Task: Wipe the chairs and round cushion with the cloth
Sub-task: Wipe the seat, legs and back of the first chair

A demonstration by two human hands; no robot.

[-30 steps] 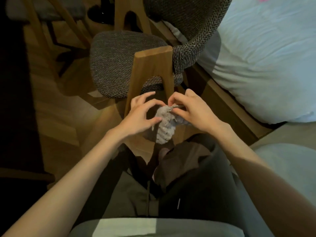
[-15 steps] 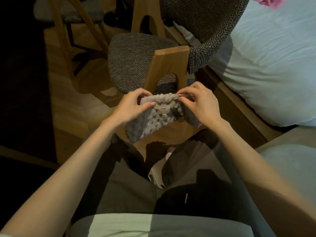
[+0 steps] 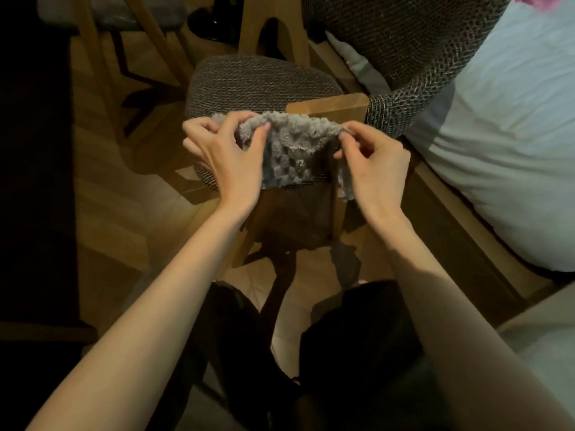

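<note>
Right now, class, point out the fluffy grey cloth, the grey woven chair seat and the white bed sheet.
fluffy grey cloth (image 3: 292, 144): head view, on its bobbly middle, below the stretched top edge.
grey woven chair seat (image 3: 258, 85): head view, on the middle of the pad.
white bed sheet (image 3: 497, 144): head view, on a smooth stretch at the right.

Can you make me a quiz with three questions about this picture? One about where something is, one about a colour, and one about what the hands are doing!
1. Where is the white bed?
A) right of the chair
B) left of the chair
C) under the chair

2. What colour is the cloth?
A) red
B) grey
C) yellow

3. How is the cloth held?
A) balled in one fist
B) lying on the floor
C) spread between the left hand and right hand

Answers: 1 A, the bed fills the right side; 2 B, its fluffy surface is grey; 3 C, each hand pinches its top edge.
</note>
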